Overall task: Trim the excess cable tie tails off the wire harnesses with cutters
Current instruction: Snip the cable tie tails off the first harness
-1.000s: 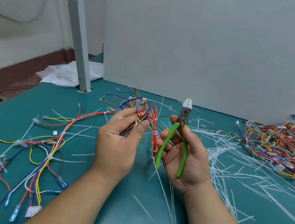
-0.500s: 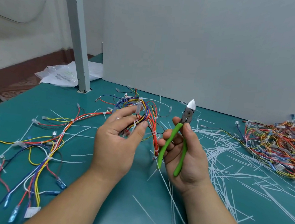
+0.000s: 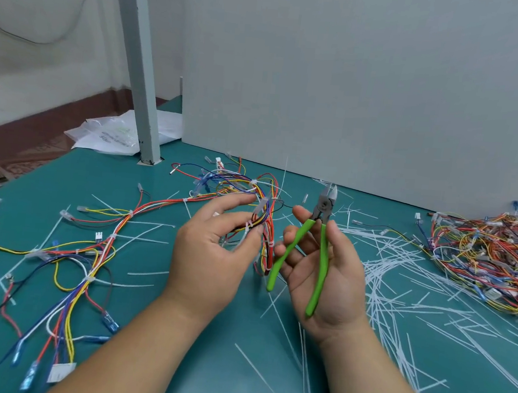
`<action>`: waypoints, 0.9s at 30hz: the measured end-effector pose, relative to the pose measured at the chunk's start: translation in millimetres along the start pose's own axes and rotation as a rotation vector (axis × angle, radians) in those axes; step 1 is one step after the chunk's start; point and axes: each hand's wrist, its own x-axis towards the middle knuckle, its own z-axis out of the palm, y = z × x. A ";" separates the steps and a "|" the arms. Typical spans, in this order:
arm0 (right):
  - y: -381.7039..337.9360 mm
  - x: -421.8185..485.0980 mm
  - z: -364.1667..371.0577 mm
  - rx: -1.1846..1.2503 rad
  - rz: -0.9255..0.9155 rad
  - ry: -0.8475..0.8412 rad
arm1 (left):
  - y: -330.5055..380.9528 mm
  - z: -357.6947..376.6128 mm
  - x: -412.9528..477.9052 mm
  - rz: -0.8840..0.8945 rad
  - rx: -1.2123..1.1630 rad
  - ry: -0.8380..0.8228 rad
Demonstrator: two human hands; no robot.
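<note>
**Change, left to right**

- Far left, on the teal work surface: a flat-lying multicoloured wire harness with white ties. No shift over the last second.
- Left hand: grasping a looped bundle of red, blue and yellow wires, raised off the surface. Forefinger lifted and straighter than one second back. Thumb now pressed beside a small white cable tie on the bundle.
- Right hand: clenched loosely round green-handled steel cutters. Handles spread wider than half a second back. Jaws seemingly parted a little, pointing up and away, just right of the bundle and not touching it.

**Meaning for the task**

- Judged as the set-up for the next cut: bundle turned to present a tie, cutters readied.
- Nothing between the jaws yet.
- Not yet trimmed: one long thin white tie tail, standing upright from the bundle.
- Right of the hands: a litter of loose white tie offcuts, then a heap of multicoloured harnesses. Whether trimmed or waiting, not determinable.

**Hidden or unclear**

- Left fingertips and the held part of the bundle: covered by the back of the left hand.
- Cutting edges: too small to confirm the gap.
- Which tie carries the upright tail: lost among the wires.
- Heap at far right and harness at far left: both cut off by the frame edge.
</note>
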 end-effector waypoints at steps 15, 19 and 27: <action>16.6 4.0 -1.5 -0.304 -0.012 0.053 | 2.1 1.7 -3.7 -0.030 -0.050 -0.050; 15.8 4.4 3.6 -0.392 -0.030 0.089 | 2.9 3.2 -4.2 -0.050 -0.035 -0.057; 11.2 4.6 4.6 -0.414 -0.181 0.347 | -7.9 -1.1 1.1 -0.132 0.047 -0.004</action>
